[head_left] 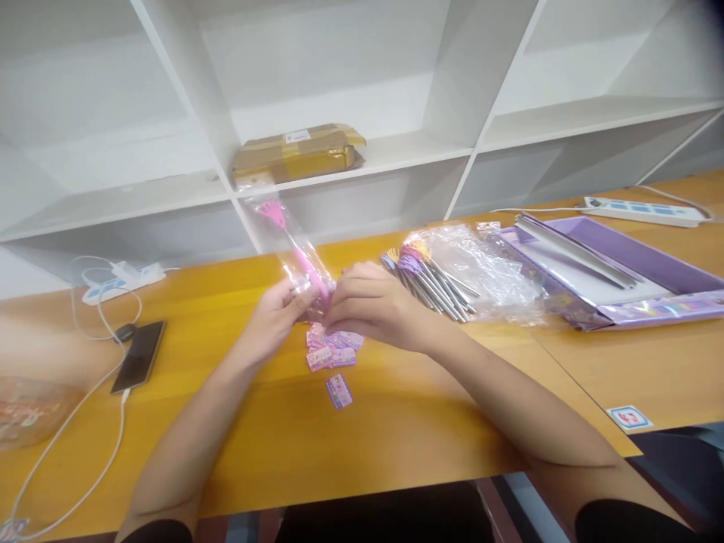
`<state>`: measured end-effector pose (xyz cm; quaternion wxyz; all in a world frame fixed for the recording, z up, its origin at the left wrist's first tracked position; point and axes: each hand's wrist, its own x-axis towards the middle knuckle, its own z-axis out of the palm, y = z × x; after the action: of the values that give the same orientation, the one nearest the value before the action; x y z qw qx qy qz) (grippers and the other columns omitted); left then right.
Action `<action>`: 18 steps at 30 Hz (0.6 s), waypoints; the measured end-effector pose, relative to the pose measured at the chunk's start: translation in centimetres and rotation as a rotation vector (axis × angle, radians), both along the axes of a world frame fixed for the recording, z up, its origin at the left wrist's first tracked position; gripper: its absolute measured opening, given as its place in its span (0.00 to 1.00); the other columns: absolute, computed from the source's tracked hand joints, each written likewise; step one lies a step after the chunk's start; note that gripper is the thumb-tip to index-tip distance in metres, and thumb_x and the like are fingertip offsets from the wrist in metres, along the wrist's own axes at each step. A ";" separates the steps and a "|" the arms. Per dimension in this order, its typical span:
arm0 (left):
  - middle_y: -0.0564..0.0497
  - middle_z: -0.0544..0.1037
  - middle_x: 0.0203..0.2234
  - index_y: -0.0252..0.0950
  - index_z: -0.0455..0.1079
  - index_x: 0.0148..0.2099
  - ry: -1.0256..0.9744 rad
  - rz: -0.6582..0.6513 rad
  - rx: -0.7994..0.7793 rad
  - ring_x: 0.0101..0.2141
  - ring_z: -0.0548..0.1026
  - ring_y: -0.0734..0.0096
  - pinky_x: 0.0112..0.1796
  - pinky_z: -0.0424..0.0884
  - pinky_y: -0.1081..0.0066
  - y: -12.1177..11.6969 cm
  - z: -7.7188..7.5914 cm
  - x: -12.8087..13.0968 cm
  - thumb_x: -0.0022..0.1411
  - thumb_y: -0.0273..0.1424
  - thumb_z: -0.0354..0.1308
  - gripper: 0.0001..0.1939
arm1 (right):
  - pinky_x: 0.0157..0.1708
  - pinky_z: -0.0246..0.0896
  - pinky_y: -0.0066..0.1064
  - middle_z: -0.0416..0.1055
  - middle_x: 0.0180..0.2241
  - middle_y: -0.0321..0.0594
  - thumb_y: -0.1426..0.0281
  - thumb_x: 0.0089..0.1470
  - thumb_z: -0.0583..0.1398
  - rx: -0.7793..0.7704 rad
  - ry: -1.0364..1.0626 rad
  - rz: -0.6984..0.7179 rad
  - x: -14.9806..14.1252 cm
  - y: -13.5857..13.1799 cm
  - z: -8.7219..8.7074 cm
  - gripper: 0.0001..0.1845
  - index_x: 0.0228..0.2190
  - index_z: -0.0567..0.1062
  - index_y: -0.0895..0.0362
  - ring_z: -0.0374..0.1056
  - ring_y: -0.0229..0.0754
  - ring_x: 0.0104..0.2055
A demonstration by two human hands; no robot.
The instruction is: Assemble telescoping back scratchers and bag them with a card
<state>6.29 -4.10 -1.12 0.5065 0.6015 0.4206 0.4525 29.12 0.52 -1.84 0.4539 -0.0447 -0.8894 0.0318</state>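
My left hand (283, 313) grips the lower part of a clear plastic bag (291, 235), its thumb pressed on the film. Inside the bag is a pink back scratcher (305, 265) with a claw-shaped head pointing up and away. My right hand (370, 303) is closed at the bag's near end, its fingertips bent; what they pinch there is partly hidden. Under the hands lies a small pile of pink and purple printed cards (333, 353). One single card (339, 391) lies apart, closer to me.
Several back scratchers with metal rods (438, 283) lie right of my hands, beside clear plastic bags (486, 268). A purple box (650, 311) stands farther right. At left are a phone (139, 357), cables and a power strip (124, 283). A taped parcel (297, 154) sits on the shelf.
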 end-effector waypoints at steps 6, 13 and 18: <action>0.43 0.86 0.42 0.34 0.79 0.51 -0.036 0.012 -0.010 0.41 0.84 0.62 0.41 0.79 0.68 0.5 -0.9 0.4 0.66 0.48 0.72 0.23 | 0.43 0.65 0.34 0.80 0.36 0.35 0.67 0.70 0.67 -0.284 0.010 0.036 -0.2 -0.3 0.0 0.04 0.40 0.79 0.53 0.71 0.38 0.40; 0.42 0.85 0.42 0.34 0.81 0.46 -0.127 -0.045 -0.067 0.42 0.83 0.59 0.44 0.81 0.64 0.0 -1.1 0.7 0.72 0.54 0.63 0.25 | 0.35 0.67 0.30 0.75 0.35 0.35 0.68 0.68 0.68 -0.438 0.074 0.025 -0.2 -0.6 0.1 0.04 0.39 0.80 0.54 0.70 0.35 0.35; 0.46 0.82 0.41 0.37 0.80 0.51 -0.058 -0.154 0.034 0.41 0.81 0.65 0.44 0.80 0.68 -0.1 -0.7 0.9 0.69 0.44 0.70 0.17 | 0.34 0.66 0.29 0.74 0.34 0.33 0.73 0.66 0.69 -0.457 0.097 -0.015 -0.2 -0.7 0.0 0.04 0.38 0.79 0.54 0.70 0.33 0.34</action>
<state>7.16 -4.21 -1.81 0.5418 0.6271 0.3503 0.4365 28.88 -0.23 -1.80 0.4743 -0.1515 -0.8358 0.2311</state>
